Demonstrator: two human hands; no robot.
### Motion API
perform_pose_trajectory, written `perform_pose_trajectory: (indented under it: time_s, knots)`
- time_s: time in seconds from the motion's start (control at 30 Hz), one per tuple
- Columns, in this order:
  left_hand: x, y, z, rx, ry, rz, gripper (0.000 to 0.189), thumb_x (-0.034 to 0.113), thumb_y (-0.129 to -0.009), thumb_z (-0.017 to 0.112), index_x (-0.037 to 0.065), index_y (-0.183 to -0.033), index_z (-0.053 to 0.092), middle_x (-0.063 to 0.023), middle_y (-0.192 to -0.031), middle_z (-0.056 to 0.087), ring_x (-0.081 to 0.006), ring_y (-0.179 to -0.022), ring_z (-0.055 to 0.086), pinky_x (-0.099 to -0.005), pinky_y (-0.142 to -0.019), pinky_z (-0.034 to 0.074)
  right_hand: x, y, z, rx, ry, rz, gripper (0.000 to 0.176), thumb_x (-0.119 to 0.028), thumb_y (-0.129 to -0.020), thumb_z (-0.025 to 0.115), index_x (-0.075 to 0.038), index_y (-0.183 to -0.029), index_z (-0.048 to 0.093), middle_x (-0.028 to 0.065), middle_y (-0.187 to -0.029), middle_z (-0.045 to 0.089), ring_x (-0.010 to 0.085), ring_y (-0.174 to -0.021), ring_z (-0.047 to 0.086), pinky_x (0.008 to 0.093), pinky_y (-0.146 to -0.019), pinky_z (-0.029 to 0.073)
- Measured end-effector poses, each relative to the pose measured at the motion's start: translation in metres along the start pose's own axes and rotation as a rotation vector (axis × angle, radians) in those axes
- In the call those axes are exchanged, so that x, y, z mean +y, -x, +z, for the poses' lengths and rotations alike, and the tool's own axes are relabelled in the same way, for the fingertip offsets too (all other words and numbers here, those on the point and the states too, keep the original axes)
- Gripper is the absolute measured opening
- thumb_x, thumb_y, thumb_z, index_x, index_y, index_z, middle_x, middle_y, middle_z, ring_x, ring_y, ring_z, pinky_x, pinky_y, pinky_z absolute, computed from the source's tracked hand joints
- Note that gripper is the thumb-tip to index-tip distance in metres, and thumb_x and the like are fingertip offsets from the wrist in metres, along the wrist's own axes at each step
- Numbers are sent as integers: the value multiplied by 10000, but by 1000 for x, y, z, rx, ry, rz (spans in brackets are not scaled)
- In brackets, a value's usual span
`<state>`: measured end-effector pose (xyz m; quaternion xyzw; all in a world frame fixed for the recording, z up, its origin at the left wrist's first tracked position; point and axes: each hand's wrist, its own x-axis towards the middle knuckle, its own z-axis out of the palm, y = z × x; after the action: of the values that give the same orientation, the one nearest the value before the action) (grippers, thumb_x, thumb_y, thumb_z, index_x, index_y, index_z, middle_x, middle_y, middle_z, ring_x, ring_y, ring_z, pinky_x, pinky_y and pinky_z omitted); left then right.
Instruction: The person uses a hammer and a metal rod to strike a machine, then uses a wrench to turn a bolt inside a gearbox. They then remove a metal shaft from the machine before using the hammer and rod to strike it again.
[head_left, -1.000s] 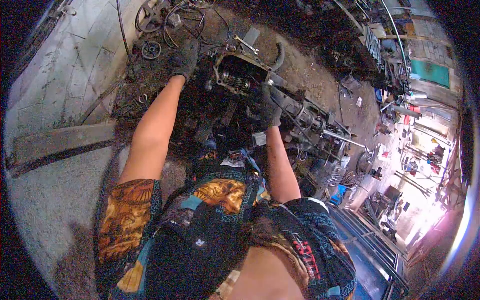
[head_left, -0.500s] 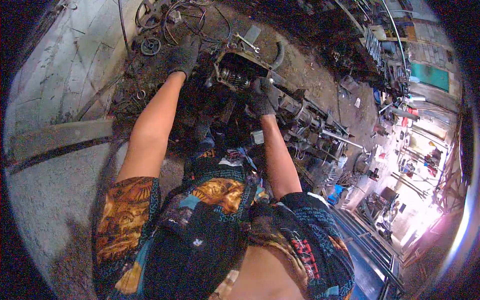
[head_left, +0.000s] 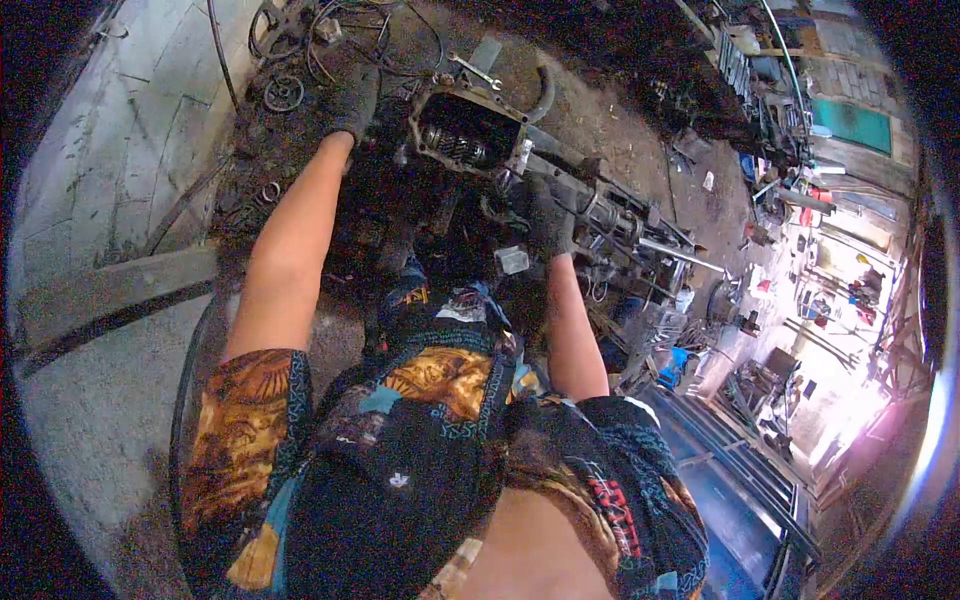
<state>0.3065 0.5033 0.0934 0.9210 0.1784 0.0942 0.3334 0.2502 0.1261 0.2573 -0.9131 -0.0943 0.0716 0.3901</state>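
An open metal housing (head_left: 465, 132) with gears inside sits at the upper centre, joined on its right to a long metal assembly (head_left: 610, 215). My left hand (head_left: 352, 100), in a dark glove, is left of the housing near dark parts; its fingers blur into the background. My right hand (head_left: 545, 215), also gloved, lies at the housing's lower right beside the assembly. Its fingers are too dark to make out, and so is anything in them. A wrench (head_left: 475, 72) rests just above the housing, near a curved hose (head_left: 543, 95).
Cables (head_left: 325, 45) and a small wheel (head_left: 283, 94) lie on the floor at the upper left. A pale wall (head_left: 110, 150) stands at the left. Machinery and scrap fill the right side, with a blue panel (head_left: 725, 485) at the lower right.
My right hand has moved down and right from the housing, so more of its opening shows. The view has shifted slightly; my left hand stays left of the housing.
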Motion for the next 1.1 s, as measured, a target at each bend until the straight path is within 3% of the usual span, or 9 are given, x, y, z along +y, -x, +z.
perform_pose_trajectory:
  time_s: [0.03,0.1,0.17,0.27,0.37,0.57,0.77,0.97,1.1]
  knots:
    - [-2,0,-3,-26,-27,28,527,406,-1011,330,13,-1314,509,-246,-1349,502,-414,-1273,448,-468,-1081,340,4,1,8,54,-333,179,226,-187,-942,563,-14,-984,702,74,-872,714,168,-780,645,322,-730,506]
    - [-7,0,4,45,-34,63,510,398,-1008,343,11,-1289,522,-251,-1339,506,-421,-1254,459,-477,-1060,353,20,-6,6,-51,-26,71,201,-166,-932,578,-24,-1004,700,113,-930,712,198,-823,650,337,-753,505]
    - [-7,0,5,114,-37,95,494,390,-1005,356,10,-1265,534,-255,-1329,511,-428,-1236,470,-485,-1040,367,44,-6,15,31,464,-514,451,-293,-821,653,-91,-1216,569,152,-1059,637,368,-965,600,498,-821,472]
    - [7,-3,-13,-85,-180,29,485,393,-997,368,1,-1214,551,-262,-1300,527,-443,-1196,492,-500,-996,392,23,-18,9,-42,242,-295,289,-178,-833,636,-45,-1088,660,152,-993,675,308,-939,649,375,-827,505]
    - [13,1,-12,129,-29,101,475,389,-994,375,1,-1198,557,-258,-1277,545,-433,-1155,523,-502,-950,423,48,-37,15,-140,585,-353,288,-180,-803,643,-54,-1061,669,149,-974,674,338,-950,640,391,-839,502]
    - [51,20,-51,-153,-99,-109,422,367,-989,402,34,-1158,598,-233,-1270,562,-396,-1144,544,-483,-945,429,65,-46,12,-107,301,-219,195,-139,-792,659,-63,-966,704,155,-947,684,340,-909,645,402,-806,504]
    - [1,40,-7,329,54,336,379,311,-990,450,59,-1220,613,-164,-1258,607,-372,-1174,544,-447,-1008,404,45,-58,1,-191,325,-328,238,-207,-736,731,-49,-913,706,156,-856,680,323,-797,642,428,-709,491]
    - [19,112,-36,147,416,-209,460,302,-1017,431,63,-1410,451,-196,-1435,458,-373,-1318,427,-440,-1084,349,48,-63,8,-177,467,-149,206,-208,-702,759,-59,-835,710,139,-780,679,293,-738,643,419,-661,485]
    - [-62,168,22,171,-315,-81,489,325,-1020,438,12,-1397,441,-200,-1430,470,-353,-1320,441,-432,-1066,358,37,-59,4,-117,474,-313,184,-200,-698,764,-57,-799,709,122,-754,681,242,-708,640,408,-639,480]
